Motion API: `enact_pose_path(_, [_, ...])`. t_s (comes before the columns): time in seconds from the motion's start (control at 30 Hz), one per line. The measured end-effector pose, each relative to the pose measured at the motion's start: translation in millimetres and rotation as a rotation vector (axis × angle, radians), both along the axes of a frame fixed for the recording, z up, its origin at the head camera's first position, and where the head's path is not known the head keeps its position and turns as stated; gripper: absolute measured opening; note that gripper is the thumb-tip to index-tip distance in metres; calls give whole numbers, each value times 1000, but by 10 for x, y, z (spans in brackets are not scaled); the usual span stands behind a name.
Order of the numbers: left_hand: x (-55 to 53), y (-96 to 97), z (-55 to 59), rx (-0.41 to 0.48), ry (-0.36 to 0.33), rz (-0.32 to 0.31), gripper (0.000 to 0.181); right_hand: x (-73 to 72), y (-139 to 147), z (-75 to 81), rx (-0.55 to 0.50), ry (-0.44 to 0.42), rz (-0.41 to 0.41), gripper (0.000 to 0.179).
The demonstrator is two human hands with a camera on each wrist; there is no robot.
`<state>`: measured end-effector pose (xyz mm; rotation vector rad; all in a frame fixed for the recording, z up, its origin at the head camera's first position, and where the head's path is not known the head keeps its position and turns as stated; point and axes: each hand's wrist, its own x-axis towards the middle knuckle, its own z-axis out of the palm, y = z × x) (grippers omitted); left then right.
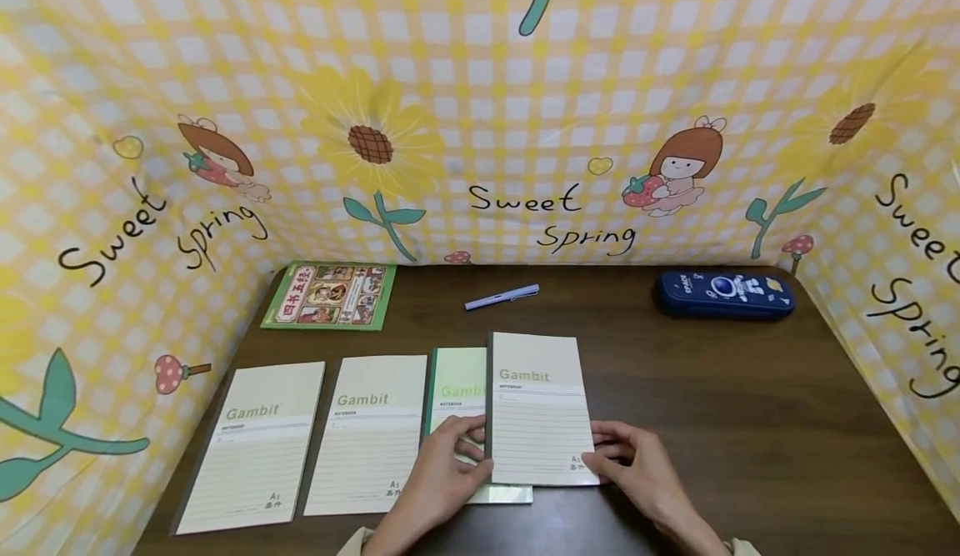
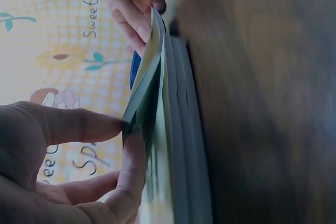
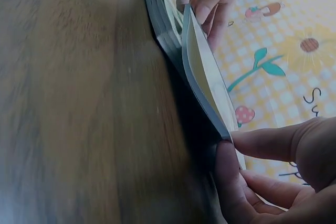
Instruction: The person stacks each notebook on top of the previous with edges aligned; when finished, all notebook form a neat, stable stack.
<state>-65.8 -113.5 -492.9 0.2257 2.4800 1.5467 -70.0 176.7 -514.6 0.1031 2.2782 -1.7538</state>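
Both hands hold a pale Gambit notebook (image 1: 538,431) with a dark spine, raised above a green-spined Gambit notebook (image 1: 459,373). My left hand (image 1: 446,468) pinches its left edge low down, while my right hand (image 1: 637,468) pinches the lower right edge. In the left wrist view, the held notebook (image 2: 142,87) bends a little and stands apart from a stack of notebooks (image 2: 184,129) on the table. Its thin edge (image 3: 197,85) shows between the two hands in the right wrist view. The held notebook covers the right part of the green-spined one.
Two more pale Gambit notebooks, one at far left (image 1: 251,448) and one nearer (image 1: 367,439), lie on the brown table (image 1: 712,389). Along the back are a green picture-covered book (image 1: 330,296), a lilac pen (image 1: 501,297) and a dark blue pencil case (image 1: 723,296). Checked cloth (image 1: 487,122) walls surround it.
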Motion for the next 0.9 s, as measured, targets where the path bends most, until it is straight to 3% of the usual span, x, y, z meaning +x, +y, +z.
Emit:
enact_pose_path(0.2, [42,-92,43,-92,80,36,44,5,-141,-1,54,72,37,47])
enact_pose_path(0.53, [146,-201,88,-305,114,124,34,45,-339,1,119,127,94,50])
enact_pose_path(0.7, [157,-259,127,-401,100,144,42,69,-433,13,208,225,172,55])
enact_pose_path(0.9, [166,-310,161,-528,54,101,74,97,-524,26,329,262,235,69])
